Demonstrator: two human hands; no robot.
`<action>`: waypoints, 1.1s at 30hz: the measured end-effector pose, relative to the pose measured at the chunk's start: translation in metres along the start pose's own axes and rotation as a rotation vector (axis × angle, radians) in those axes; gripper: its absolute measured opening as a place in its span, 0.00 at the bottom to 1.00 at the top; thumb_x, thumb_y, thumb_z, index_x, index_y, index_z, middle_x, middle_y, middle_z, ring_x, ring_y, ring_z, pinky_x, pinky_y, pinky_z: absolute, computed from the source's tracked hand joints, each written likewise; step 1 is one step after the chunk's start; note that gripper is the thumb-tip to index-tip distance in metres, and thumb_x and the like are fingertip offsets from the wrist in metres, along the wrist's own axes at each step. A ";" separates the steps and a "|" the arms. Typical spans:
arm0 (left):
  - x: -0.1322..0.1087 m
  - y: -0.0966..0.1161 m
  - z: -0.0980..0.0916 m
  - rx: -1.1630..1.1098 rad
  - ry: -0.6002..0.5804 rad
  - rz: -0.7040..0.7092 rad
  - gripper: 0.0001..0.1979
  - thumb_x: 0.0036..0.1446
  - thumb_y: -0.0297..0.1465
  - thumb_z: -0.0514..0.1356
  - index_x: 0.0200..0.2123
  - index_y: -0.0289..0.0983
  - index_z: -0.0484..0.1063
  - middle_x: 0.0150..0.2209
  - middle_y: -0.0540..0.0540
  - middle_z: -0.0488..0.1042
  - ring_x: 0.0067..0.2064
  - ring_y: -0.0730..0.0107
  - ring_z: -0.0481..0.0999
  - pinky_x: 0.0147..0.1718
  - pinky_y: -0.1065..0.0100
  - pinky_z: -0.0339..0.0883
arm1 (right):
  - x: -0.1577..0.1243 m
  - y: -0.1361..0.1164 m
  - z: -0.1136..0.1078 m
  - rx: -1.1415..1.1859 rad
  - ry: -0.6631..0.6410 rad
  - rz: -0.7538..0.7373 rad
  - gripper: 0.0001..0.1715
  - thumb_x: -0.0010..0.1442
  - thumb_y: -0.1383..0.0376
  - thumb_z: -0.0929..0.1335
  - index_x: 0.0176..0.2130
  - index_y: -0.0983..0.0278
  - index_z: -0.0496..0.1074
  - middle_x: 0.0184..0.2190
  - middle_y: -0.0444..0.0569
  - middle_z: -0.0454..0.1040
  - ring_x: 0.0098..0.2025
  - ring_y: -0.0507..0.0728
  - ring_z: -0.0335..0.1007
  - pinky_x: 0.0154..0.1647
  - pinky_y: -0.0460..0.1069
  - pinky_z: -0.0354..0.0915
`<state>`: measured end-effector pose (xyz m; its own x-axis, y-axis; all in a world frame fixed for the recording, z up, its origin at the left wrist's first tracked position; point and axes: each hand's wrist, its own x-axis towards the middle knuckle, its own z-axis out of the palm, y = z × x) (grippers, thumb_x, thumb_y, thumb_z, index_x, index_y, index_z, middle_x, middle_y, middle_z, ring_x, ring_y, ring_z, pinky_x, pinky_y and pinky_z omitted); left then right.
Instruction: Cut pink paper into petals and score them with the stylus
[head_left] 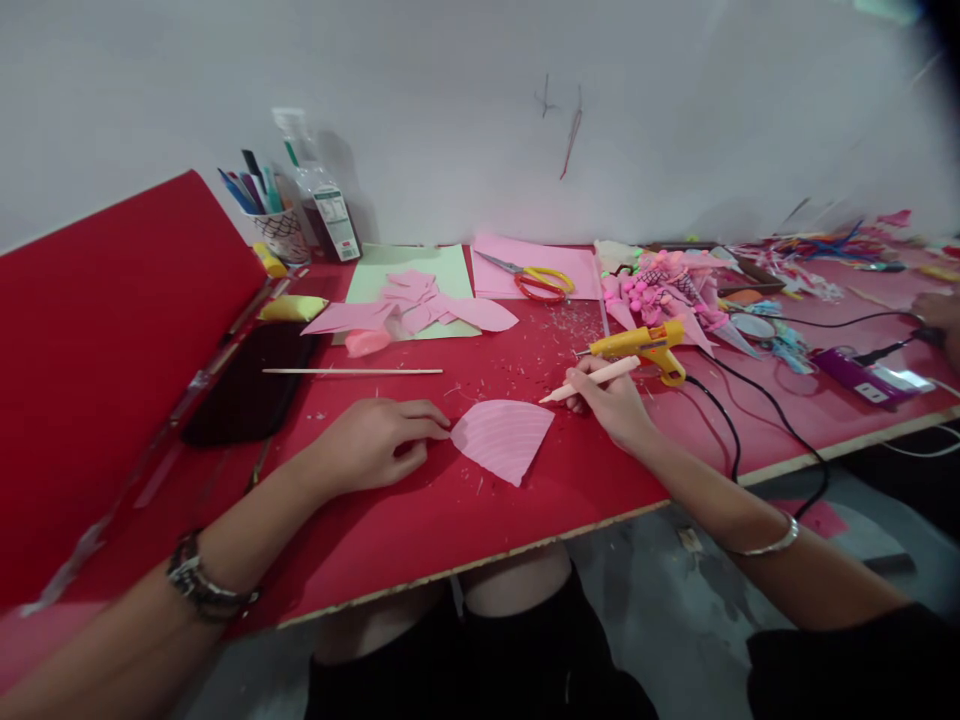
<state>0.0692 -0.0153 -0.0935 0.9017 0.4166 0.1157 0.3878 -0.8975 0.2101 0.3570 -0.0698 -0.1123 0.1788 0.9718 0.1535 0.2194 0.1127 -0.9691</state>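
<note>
A fan-shaped piece of pink paper [504, 438] with curved lines across it lies flat on the red table. My left hand [386, 440] rests to its left, thumb apart from the fingers, with fingertips at the paper's pointed end. In my right hand [611, 405] is a light pink pen [596, 378], its tip pointing at the paper's upper right corner. Just beyond that hand lies a yellow hot glue gun [641, 345] with a black cord. A thin wooden stick [352, 372] lies above my left hand.
Cut pink pieces [420, 305] lie on a pale green sheet [375, 265]. Behind are scissors [536, 280], pink sheets [577, 262], a bottle [326, 205] and a pen cup [281, 235]. Pink decorations [667, 290] and a purple power strip [862, 375] are right, near another person's hand [941, 312].
</note>
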 end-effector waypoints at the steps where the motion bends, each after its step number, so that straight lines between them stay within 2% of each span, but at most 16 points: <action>1: 0.000 0.000 0.000 0.001 0.000 0.002 0.16 0.51 0.25 0.49 0.40 0.41 0.71 0.44 0.51 0.73 0.40 0.70 0.73 0.36 0.70 0.65 | 0.000 -0.002 0.004 0.004 -0.014 -0.008 0.14 0.54 0.59 0.65 0.23 0.64 0.62 0.16 0.41 0.67 0.17 0.46 0.61 0.18 0.41 0.59; 7: 0.001 0.000 -0.002 0.006 -0.012 0.012 0.16 0.51 0.24 0.49 0.40 0.41 0.71 0.44 0.50 0.73 0.40 0.70 0.73 0.37 0.70 0.65 | 0.011 -0.016 0.042 0.020 -0.214 -0.050 0.12 0.53 0.59 0.66 0.25 0.65 0.64 0.18 0.41 0.67 0.19 0.47 0.63 0.19 0.41 0.59; 13: -0.002 0.001 -0.001 0.042 -0.021 -0.003 0.15 0.51 0.25 0.49 0.39 0.42 0.71 0.44 0.51 0.73 0.39 0.70 0.73 0.35 0.72 0.65 | 0.024 -0.008 0.069 0.050 -0.342 -0.020 0.14 0.53 0.58 0.65 0.25 0.64 0.62 0.16 0.41 0.67 0.17 0.47 0.62 0.17 0.42 0.59; 33: 0.000 0.000 0.000 0.037 -0.006 0.001 0.15 0.52 0.25 0.49 0.40 0.41 0.71 0.44 0.49 0.72 0.39 0.70 0.73 0.35 0.71 0.65 | 0.023 -0.009 0.066 -0.149 -0.334 -0.143 0.14 0.56 0.58 0.63 0.24 0.63 0.61 0.17 0.42 0.68 0.20 0.49 0.65 0.20 0.43 0.60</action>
<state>0.0689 -0.0158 -0.0932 0.9031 0.4153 0.1095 0.3939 -0.9025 0.1742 0.2960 -0.0352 -0.1124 -0.1799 0.9652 0.1900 0.3604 0.2444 -0.9002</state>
